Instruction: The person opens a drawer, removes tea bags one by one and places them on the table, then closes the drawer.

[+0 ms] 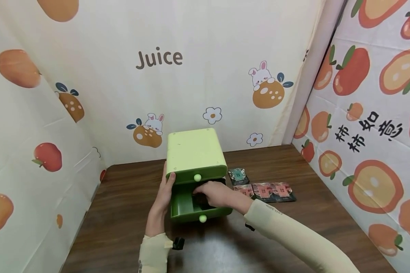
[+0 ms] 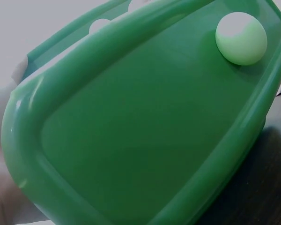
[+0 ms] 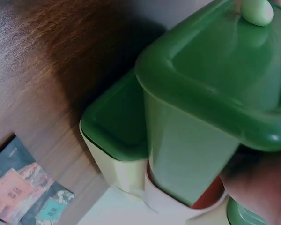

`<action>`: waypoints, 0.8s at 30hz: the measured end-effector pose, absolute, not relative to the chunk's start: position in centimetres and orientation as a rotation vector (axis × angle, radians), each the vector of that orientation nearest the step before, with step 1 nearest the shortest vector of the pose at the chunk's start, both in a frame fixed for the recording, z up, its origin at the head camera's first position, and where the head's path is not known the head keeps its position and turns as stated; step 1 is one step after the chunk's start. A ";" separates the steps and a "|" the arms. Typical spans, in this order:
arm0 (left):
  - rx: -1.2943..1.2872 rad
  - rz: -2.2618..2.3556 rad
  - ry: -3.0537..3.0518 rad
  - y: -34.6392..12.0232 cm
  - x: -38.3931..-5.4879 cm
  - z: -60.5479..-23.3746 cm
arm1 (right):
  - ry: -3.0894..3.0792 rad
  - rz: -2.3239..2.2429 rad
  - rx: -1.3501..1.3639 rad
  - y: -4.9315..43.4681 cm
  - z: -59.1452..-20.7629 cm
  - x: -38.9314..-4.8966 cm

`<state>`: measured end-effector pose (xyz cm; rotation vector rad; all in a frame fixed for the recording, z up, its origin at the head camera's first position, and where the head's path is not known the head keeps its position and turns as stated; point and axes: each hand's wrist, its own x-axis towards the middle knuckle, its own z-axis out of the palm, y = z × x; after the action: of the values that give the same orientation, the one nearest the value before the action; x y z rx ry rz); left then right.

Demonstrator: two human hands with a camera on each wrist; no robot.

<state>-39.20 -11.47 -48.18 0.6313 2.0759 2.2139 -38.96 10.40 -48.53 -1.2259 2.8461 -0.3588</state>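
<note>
A small cabinet [image 1: 194, 148] with a pale yellow-green top and green drawer fronts stands on the table. Its middle drawer [image 1: 182, 204] is pulled out, with a round light-green knob [image 2: 241, 40] on the front. My left hand [image 1: 161, 197] rests along the cabinet's left side, the thumb on the front corner of the top drawer. Inside the pulled-out drawer is my right hand [image 1: 218, 193], fingers bent downward beside something dark. The right fingertips are hidden, so whether they hold it cannot be told. Below, the bottom drawer [image 3: 119, 124] is closed in the right wrist view.
Right of the cabinet, several flat dark packets lie on the wooden table [image 1: 130, 204]: one has a teal label [image 1: 238, 174], and others in a row have red labels [image 1: 264, 190]. Fruit-printed cloth [image 1: 205, 76] hangs behind and along both sides.
</note>
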 end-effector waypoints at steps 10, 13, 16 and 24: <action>0.634 2.255 2.039 -11.4 -39.2 -48.4 | 2.723 -0.557 -1.341 13.7 -45.4 -36.7; 0.630 2.254 2.048 -11.2 -39.3 -48.5 | 2.716 -0.570 -1.359 15.5 -44.7 -35.9; 0.606 2.252 2.052 -11.1 -39.2 -48.5 | 2.722 -0.589 -1.338 17.5 -44.1 -34.9; 0.611 2.252 2.065 -11.2 -39.3 -48.5 | 2.684 -0.777 -1.214 23.9 -43.7 -33.2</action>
<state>-39.29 -11.18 -48.47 0.6112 2.0648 2.2516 -33.20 23.95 -43.75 -1.2144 2.6839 -0.7768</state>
